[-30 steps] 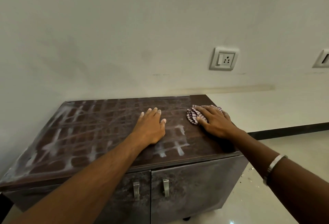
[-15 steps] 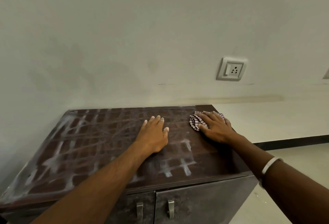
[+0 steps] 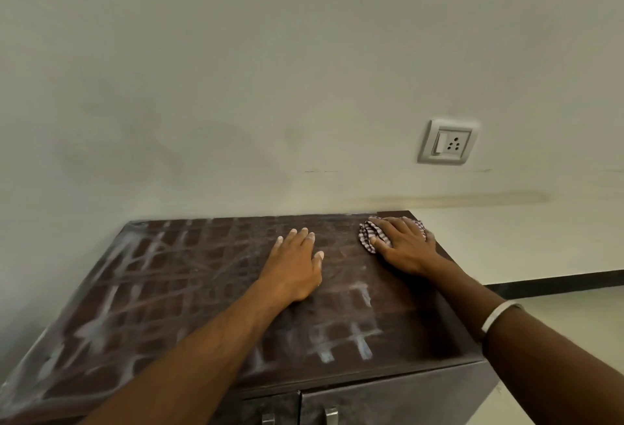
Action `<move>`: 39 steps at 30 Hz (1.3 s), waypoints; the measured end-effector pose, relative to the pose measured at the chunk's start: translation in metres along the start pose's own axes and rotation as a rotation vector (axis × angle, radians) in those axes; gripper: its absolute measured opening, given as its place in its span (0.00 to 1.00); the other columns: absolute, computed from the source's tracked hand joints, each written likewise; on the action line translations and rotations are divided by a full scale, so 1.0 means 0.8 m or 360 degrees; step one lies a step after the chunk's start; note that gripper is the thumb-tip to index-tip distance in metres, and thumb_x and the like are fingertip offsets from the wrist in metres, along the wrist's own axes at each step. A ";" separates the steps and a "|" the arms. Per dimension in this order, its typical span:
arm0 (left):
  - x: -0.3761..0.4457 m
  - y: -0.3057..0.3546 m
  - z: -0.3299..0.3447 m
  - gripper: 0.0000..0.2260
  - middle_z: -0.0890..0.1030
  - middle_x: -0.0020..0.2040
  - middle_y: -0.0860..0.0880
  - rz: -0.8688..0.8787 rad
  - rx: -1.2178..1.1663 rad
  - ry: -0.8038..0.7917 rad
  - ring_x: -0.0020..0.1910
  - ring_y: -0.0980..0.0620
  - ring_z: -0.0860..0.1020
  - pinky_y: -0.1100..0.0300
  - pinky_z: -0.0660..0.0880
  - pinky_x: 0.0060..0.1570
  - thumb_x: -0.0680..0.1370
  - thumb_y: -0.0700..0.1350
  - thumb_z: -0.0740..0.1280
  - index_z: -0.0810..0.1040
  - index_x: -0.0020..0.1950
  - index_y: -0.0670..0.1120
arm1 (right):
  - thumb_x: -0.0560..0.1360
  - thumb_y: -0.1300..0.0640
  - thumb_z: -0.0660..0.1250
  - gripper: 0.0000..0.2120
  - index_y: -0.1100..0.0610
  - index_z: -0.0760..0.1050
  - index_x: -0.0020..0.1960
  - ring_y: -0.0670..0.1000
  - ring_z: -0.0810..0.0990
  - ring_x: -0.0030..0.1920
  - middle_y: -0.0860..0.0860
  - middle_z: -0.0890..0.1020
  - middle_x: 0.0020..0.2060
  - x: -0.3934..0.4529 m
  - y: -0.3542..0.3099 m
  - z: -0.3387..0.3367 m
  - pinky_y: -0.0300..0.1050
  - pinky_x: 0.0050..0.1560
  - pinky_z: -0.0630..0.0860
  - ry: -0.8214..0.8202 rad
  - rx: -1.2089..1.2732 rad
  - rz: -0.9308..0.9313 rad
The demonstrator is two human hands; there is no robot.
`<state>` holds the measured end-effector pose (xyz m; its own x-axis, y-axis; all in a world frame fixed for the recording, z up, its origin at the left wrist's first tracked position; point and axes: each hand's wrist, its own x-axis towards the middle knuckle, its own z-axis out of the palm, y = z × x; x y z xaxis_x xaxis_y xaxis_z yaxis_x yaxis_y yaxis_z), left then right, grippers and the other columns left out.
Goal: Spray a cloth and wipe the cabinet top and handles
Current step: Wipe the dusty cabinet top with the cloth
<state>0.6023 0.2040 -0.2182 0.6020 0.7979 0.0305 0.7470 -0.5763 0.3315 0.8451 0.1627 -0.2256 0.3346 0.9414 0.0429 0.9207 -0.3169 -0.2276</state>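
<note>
The cloth (image 3: 369, 239) lies at the cabinet top's (image 3: 169, 289) far right corner, pressed under the right hand (image 3: 403, 245); the left hand (image 3: 293, 266) rests flat, grip open, holding nothing.

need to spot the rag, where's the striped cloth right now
In the head view the striped cloth lies at the far right corner of the cabinet top, pressed flat under the right hand, below the wall socket.

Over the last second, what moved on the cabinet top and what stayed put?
The right hand slid the cloth a little farther toward the back right corner, pressing it flat. The left hand stayed flat on the cabinet top; the white streaks remain.
</note>
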 end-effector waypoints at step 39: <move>0.015 -0.039 -0.007 0.25 0.51 0.80 0.47 -0.0038 0.0003 0.0016 0.79 0.49 0.47 0.51 0.44 0.77 0.84 0.51 0.49 0.52 0.79 0.44 | 0.78 0.35 0.51 0.26 0.35 0.53 0.75 0.52 0.50 0.77 0.45 0.57 0.77 0.059 -0.026 0.001 0.65 0.73 0.46 -0.0062 -0.0045 0.0014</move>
<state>0.5846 0.2323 -0.2230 0.5811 0.8132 0.0318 0.7618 -0.5573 0.3302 0.8420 0.2136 -0.2194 0.3349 0.9422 0.0031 0.9234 -0.3276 -0.2001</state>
